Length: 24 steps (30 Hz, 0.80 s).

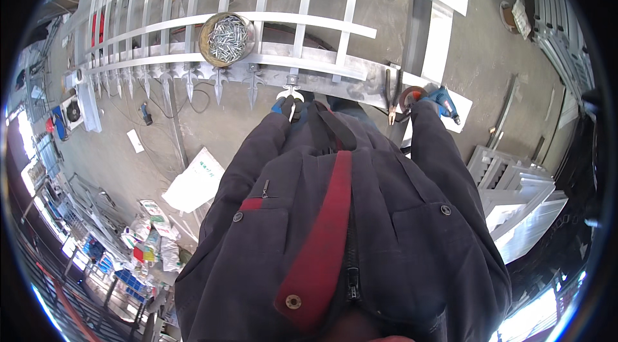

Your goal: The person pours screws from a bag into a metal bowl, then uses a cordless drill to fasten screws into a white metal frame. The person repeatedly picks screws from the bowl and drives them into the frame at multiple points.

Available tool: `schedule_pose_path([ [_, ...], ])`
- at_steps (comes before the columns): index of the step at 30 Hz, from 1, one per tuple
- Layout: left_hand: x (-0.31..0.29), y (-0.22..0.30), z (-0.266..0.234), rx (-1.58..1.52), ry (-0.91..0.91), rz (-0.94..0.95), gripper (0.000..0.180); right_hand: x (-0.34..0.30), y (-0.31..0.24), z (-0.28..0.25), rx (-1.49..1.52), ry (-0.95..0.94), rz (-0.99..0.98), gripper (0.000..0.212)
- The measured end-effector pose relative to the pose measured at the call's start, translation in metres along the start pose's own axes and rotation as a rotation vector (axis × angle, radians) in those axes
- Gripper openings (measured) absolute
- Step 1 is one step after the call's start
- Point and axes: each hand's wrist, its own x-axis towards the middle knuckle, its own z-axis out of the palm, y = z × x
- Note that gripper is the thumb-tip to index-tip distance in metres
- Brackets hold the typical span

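Note:
A row of aluminium railing bars ends in grey spear-shaped finials (253,84) along the near edge. My left hand (288,108), in a dark and blue glove, is closed around the lower part of a pale finial (291,92) at the end of one bar. My right hand is mostly hidden at the end of its sleeve (425,110), beside a blue power drill (445,104) and a dark round piece with orange-red (412,94); whether it grips either cannot be made out. Pliers (391,97) with dark handles lie just left of it.
A round tub (226,39) full of screws rests on the railing (309,20). On the floor at left are a white sack (194,181), a cable, a small dark tool (146,113) and heaped bags (154,239). Metal panels (515,200) stack at right.

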Motion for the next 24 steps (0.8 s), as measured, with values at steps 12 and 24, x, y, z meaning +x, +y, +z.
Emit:
schedule_pose_path([
  [12,0.024,-0.018,-0.004,0.152,0.202,0.109,0.04,-0.052,0.023,-0.083,0.391,0.11,-0.152,0.094],
  [24,0.053,-0.017,-0.023,0.166,0.115,0.017,0.042,-0.171,-0.109,-0.156,0.661,-0.592,-0.223,0.081],
])
